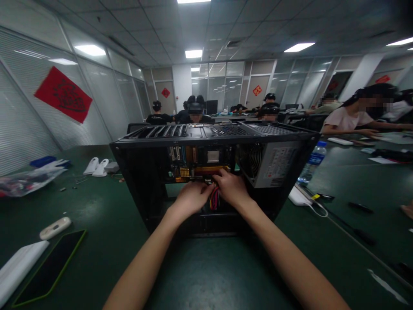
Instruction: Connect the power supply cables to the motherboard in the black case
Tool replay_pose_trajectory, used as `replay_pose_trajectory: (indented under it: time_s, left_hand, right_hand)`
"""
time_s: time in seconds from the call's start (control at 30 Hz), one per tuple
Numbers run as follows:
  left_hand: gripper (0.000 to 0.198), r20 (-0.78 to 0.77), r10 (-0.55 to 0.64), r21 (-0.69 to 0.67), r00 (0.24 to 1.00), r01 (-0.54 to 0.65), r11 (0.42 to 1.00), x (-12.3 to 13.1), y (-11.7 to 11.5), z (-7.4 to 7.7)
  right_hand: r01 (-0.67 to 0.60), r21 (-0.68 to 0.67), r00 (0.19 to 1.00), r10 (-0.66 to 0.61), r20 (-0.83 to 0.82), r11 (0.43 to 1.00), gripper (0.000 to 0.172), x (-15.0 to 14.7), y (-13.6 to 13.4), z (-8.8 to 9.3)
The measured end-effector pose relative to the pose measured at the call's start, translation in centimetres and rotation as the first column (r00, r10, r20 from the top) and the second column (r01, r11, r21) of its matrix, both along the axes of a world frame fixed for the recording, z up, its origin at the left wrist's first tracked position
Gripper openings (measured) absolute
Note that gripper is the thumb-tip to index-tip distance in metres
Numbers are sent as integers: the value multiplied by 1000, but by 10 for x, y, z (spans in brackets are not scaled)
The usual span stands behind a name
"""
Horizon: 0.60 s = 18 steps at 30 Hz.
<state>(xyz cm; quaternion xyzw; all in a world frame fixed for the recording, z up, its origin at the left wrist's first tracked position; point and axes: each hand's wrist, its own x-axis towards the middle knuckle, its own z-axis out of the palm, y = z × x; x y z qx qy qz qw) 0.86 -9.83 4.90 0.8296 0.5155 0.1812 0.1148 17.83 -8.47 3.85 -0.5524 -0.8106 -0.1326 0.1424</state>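
Note:
A black computer case (206, 224) lies on the green table in front of me, its side open towards me. Inside it are a motherboard (185, 153) and, at the right, a power supply (280, 164) with a fan. Both my hands reach into the middle of the case. My left hand (192, 197) is closed at the top of a bundle of coloured cables (214, 202). Close beside it, my right hand (231, 186) is also closed by the upper end of these cables, below the board's slots. The fingertips and the cable ends are partly hidden.
A water bottle (312, 162) and a white power bank (299, 196) with a cord stand right of the case. At the left lie a phone (51, 268), a white box (22, 262), a cream-coloured device (55, 228) and a plastic bag (30, 181). Several people sit at tables beyond.

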Motion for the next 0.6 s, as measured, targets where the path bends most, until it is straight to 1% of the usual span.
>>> replay_pose_trajectory:
  time_s: [0.1,0.17,0.23,0.3,0.43,0.6]
  left_hand:
    - [53,45,-2,-81,999,6,997,6,8,-11]
    - [50,64,-1,-86,998,7,996,6,12,-15]
    - [51,64,-9,-84,998,14,996,5,16,-17]
    - [52,20,6,-83,1000,-4,997,3,18,-19]
    - [48,-87,103,-50,991,-107,993,4,19,-25]
    - [47,-120,156,-25,980,-160,987,6,21,-28]
  right_hand:
    - [-38,-9,999,38,19,999,23,-4,-1,-3]
    - [-54,-14,998,54,21,998,24,-5,0,-5]
    - [-41,-40,999,42,25,998,25,-6,1,-7]
    - [-13,-71,999,15,32,997,26,-6,4,-8]
    - [14,-93,1000,-12,26,996,25,-7,6,-11]
    - [26,-80,1000,-25,13,996,24,-7,6,-14]
